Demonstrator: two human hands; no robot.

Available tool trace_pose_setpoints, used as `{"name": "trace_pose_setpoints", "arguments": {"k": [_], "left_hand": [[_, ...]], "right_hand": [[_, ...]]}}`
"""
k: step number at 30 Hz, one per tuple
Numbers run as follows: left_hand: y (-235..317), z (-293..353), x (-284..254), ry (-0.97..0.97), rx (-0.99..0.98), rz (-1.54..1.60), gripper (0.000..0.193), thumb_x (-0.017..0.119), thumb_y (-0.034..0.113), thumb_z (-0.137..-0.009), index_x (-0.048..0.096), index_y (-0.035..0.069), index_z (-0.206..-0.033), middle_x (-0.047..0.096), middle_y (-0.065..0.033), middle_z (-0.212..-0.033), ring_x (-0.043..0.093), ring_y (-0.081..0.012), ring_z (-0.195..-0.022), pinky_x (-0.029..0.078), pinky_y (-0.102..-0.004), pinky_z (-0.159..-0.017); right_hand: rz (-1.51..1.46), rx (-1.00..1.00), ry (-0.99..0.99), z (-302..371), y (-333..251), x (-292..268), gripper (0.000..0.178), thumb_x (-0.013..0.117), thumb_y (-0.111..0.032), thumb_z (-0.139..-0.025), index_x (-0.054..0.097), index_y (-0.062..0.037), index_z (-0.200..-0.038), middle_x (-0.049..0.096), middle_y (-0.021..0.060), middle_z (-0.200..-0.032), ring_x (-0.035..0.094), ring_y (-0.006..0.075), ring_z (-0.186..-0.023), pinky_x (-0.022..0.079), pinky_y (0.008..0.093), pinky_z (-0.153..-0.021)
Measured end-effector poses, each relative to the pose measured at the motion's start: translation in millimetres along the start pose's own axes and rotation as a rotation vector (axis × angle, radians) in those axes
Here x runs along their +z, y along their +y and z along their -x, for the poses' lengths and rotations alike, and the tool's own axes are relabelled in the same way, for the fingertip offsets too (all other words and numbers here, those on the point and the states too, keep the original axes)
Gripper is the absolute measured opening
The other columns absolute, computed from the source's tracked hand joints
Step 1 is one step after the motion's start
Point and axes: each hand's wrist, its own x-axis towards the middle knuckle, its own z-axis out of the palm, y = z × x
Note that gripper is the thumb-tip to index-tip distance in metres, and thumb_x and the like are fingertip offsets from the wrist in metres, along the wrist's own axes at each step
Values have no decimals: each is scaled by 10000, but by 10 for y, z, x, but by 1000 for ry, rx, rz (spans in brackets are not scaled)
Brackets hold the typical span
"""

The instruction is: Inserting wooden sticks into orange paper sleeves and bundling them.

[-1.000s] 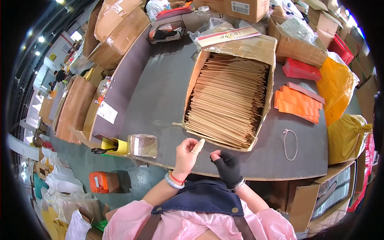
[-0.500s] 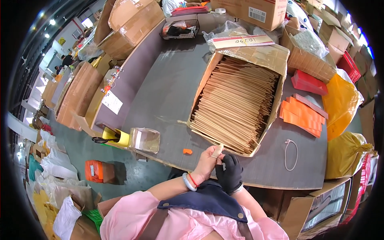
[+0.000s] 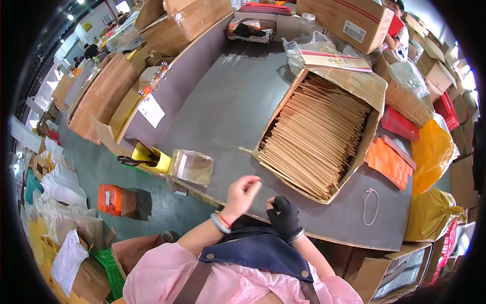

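My bare left hand (image 3: 241,195), with a pale bracelet and a red cord at the wrist, is over the table's near edge, left of a box of thin brown sticks. Its fingers are bent together, and what they hold, if anything, is hidden. A pale covering shows at its thumb. My right hand (image 3: 284,217) wears a black glove with bare fingertips. Its fingers are curled closed at the table edge, below the box, and their contents cannot be made out. The thin brown sticks (image 3: 316,134) lie packed side by side in the open cardboard box (image 3: 372,86).
A clear plastic box (image 3: 194,168) and a yellow holder (image 3: 161,161) with black-handled scissors (image 3: 129,161) stand at the left edge. Orange sheets (image 3: 389,163) and a pale cord loop (image 3: 371,206) lie right of the stick box. Cartons and bags surround the table (image 3: 212,109).
My hands have parted; the left has moved left from the right. The small orange piece on the table is now out of sight where the left hand is. The view has shifted.
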Motion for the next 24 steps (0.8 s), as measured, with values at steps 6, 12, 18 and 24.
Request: {"name": "trace_pose_setpoints", "arguments": {"k": [6, 12, 18, 24], "left_hand": [[-129, 29, -664, 26, -527, 531, 179, 633, 152, -962, 662, 21, -1082, 640, -26, -773, 576, -112, -644, 474, -242, -614], [-118, 75, -878, -213, -474, 647, 222, 603, 193, -989, 647, 16, -1115, 614, -11, -769, 505, -89, -609, 423, -237, -589], [113, 228, -750, -138, -171, 253, 269, 648, 158, -963, 633, 36, -1202, 622, 12, -905, 544, -49, -740, 466, -212, -718], [277, 303, -503, -51, 218, -105, 220, 759, 96, -846, 699, 36, -1049, 648, -54, -963, 610, -116, -761, 499, -238, -691]], "right_hand": [[237, -85, -95, -370, 69, 368, 165, 654, -180, -852, 656, -62, -967, 652, 172, -918, 629, 367, -833, 504, 452, -733], [435, -166, -201, -567, 329, 550, 160, 675, -178, -842, 689, -47, -932, 651, 153, -867, 633, 332, -809, 502, 427, -717], [-155, 343, -241, -512, -24, 333, 223, 701, -142, -892, 719, 3, -1061, 628, -11, -756, 534, 58, -686, 445, 225, -641], [-330, 359, -193, -411, -215, 156, 250, 692, -175, -890, 715, 39, -1016, 617, 16, -706, 523, 67, -672, 438, 263, -614]]}}
